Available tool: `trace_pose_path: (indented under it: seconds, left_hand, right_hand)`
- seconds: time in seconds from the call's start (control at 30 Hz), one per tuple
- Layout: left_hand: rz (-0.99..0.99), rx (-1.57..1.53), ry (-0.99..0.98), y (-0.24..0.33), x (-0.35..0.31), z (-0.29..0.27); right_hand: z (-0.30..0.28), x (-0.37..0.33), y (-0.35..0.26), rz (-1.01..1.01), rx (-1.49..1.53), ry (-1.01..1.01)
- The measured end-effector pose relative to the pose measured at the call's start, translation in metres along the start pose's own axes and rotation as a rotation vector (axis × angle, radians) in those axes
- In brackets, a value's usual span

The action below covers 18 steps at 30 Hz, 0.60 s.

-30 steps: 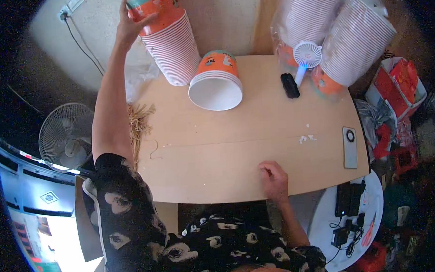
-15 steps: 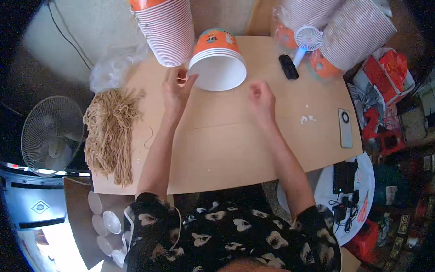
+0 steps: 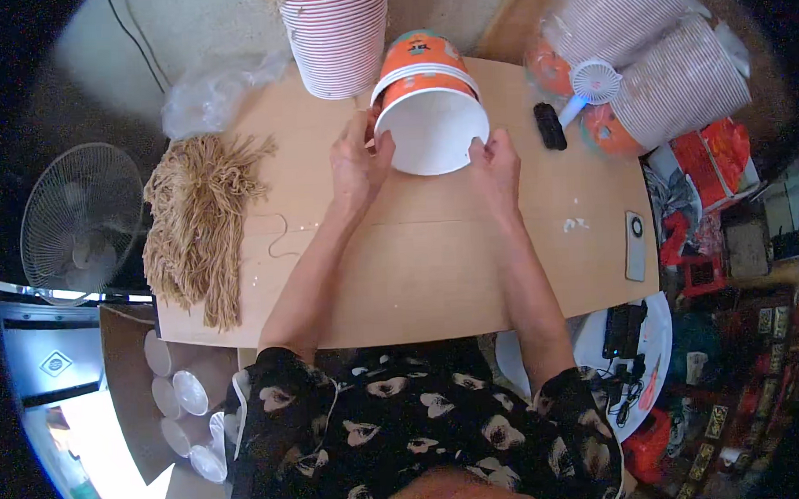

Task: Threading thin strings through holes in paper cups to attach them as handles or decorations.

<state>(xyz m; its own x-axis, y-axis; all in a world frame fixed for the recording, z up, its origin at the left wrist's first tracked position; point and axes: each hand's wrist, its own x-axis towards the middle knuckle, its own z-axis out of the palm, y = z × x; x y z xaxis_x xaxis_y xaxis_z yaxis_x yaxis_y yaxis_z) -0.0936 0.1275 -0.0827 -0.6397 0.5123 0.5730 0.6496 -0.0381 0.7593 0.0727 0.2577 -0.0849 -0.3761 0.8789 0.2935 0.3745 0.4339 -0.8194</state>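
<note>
A paper tub point(image 3: 432, 134) with a white inside and an orange printed outside lies on its side, its mouth toward me. It is drawn partly out of the few nested tubs point(image 3: 419, 48) behind it. My left hand point(image 3: 359, 163) grips the left of its rim, thumb at the edge and fingers round the outer wall. On the opposite side my right hand point(image 3: 497, 165) pinches the lower right of the rim. Some fingertips are hidden behind the tub. Just beyond my left hand stands a tall stack of tubs point(image 3: 338, 40).
Tan cords point(image 3: 196, 221) lie bundled at left, below a clear plastic bag point(image 3: 214, 93). At right are wrapped tub stacks point(image 3: 680, 81), a small handheld fan point(image 3: 594, 82), a black object point(image 3: 549, 125) and a phone point(image 3: 634, 246). A carton point(image 3: 127, 373) with tubs stands lower left.
My right hand has moved up to the rim and closed on it. The front tub has come partly out of the nested ones toward me. The whole view has shifted slightly.
</note>
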Motion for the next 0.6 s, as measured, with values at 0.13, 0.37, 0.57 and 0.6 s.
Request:
trace_pose_path:
  seconds: [0.13, 0.37, 0.57, 0.6]
  left_hand:
    - [-0.019, -0.217, -0.010, 0.009, 0.004, -0.025]
    - [-0.476, -0.621, -0.452, 0.027, -0.040, -0.090]
    - [-0.587, -0.707, -0.430, 0.029, -0.094, -0.095]
    - [-0.623, -0.680, -0.452, 0.024, -0.098, -0.095]
  right_hand:
    - [-0.028, -0.003, 0.014, -0.157, 0.465, -0.289]
    - [-0.080, -0.067, -0.044, -0.530, 0.066, -0.454]
    - [-0.086, -0.119, -0.035, -0.406, 0.031, -0.509]
    - [-0.088, -0.127, -0.034, -0.403, 0.026, -0.521]
